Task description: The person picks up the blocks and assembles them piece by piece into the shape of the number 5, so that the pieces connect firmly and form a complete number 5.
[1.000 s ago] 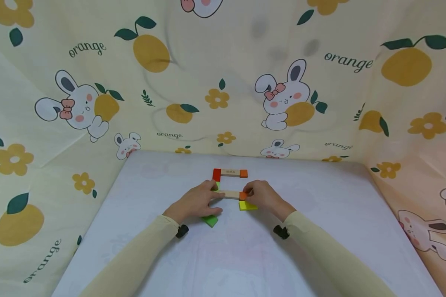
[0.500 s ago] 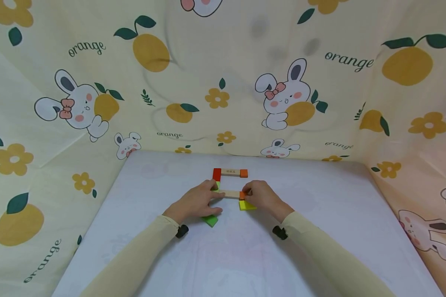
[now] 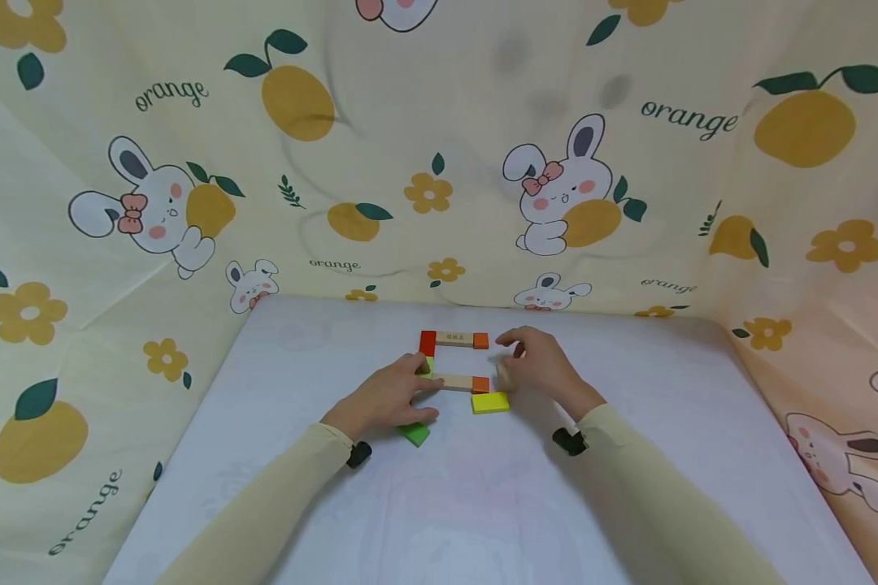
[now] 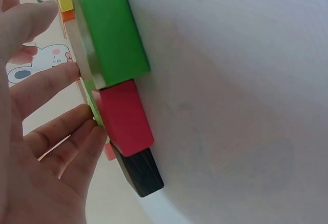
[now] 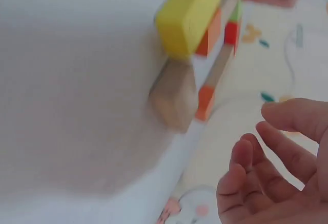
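Building blocks on a pale tabletop [image 3: 483, 512], with positions given from the yellow block [image 3: 489, 403] as the person faces it. The left hand [image 3: 389, 396] lies to its left, fingers extended and relaxed, the tips touching the light green block [image 4: 96, 110] and the lower wooden bar [image 3: 457, 383], both beyond and left of the yellow block. The right hand [image 3: 545, 368] is beyond and right of the yellow block; its fingers are loosely bent and hold nothing. A loose wooden block [image 5: 175, 98] is near the right end of the yellow block, apart from the right fingertips in the right wrist view; blur there leaves contact with the yellow block unclear, and the head view has it mostly covered by the hand. The lower orange block [image 3: 480, 384] sits just beyond the yellow block; farther beyond are the upper orange block [image 3: 480, 341], the upper wooden bar [image 3: 454, 339] and, to the left, the red block [image 3: 428, 342]. The green block [image 3: 415, 435] lies to the left and nearer the person. The left wrist view alone discloses a crimson block [image 4: 126, 116] and a black block [image 4: 139, 172] end to end past the green one. All are straight-edged: smooth painted faces on the coloured pieces, bare tan wood on the bars, small printed marks on the upper bar, faint streaks on the black.
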Tool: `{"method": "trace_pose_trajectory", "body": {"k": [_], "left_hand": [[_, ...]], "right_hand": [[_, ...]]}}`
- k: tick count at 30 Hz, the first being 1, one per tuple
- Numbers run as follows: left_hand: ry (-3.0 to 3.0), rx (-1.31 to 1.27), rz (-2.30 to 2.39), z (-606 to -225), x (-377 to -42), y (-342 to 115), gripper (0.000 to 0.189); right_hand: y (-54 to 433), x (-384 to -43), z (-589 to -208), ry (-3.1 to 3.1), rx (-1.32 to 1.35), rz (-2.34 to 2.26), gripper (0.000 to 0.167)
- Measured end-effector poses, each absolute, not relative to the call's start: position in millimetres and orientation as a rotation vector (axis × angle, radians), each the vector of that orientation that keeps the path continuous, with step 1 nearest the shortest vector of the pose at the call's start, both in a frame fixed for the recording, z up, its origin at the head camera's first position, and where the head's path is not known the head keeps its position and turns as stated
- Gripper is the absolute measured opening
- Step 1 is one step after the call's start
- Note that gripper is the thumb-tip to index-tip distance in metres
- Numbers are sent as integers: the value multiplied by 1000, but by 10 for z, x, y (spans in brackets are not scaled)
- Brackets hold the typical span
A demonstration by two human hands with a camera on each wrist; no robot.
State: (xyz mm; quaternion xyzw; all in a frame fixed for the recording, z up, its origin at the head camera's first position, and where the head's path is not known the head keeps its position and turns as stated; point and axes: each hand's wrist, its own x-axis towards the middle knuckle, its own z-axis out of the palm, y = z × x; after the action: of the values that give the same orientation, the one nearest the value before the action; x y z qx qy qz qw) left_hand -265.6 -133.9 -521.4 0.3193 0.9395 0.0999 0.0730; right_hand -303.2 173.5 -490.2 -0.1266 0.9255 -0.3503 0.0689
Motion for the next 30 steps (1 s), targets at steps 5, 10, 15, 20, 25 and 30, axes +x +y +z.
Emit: {"method": "trace_pose_trajectory", "body": {"k": [5, 10, 15, 20, 25, 30], "left_hand": [[2822, 956, 299, -5227, -2659, -1346, 62], [2818, 949, 297, -5214, -2650, -1346, 63], [2821, 945, 287, -5197, -2643, -1344, 63], [2818, 947, 280, -5204, -2646, -1340, 64], [2818, 954, 273, -5202, -2649, -1334, 64], [2818, 958, 277, -5210, -2666, -1338, 63]], "right_hand": [[1932, -3114, -4957, 2750, -448, -969, 51], [2025, -3150, -5137, 2659, -531, -926, 65], [2024, -3153, -5226, 2641, -574, -936, 66], [1996, -3123, -5232, 2639, -576, -922, 63], [1988, -3069, -5238, 2654, -589, -882, 61], [1971, -2995, -5222, 2652, -560, -887, 62]]}}
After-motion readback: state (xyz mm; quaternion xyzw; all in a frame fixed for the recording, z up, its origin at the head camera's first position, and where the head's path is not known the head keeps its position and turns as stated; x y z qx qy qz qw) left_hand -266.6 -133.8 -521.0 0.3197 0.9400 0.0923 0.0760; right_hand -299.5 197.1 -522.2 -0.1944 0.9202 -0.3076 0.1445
